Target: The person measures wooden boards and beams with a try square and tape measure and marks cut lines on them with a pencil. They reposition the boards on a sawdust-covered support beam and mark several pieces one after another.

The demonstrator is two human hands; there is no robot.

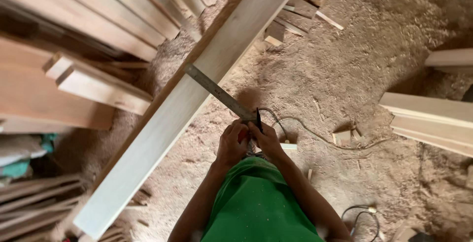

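Both hands, left hand (231,141) and right hand (266,138), grip the near end of a thin, stiff metal ruler (219,93) lying across the long pale plank (182,104); it looks light, best held by that end.

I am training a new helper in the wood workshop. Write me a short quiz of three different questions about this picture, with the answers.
1. True or false: the metal ruler lies across the long pale plank.
2. Multiple choice: what covers the floor? A) sawdust B) water C) tiles
3. Fill in: both hands, left hand and right hand, meet at the ruler's ____ end, where a dark pencil-like tool stands.

Key: 1 true; 2 A; 3 near (the end closest to the person in the green garment).
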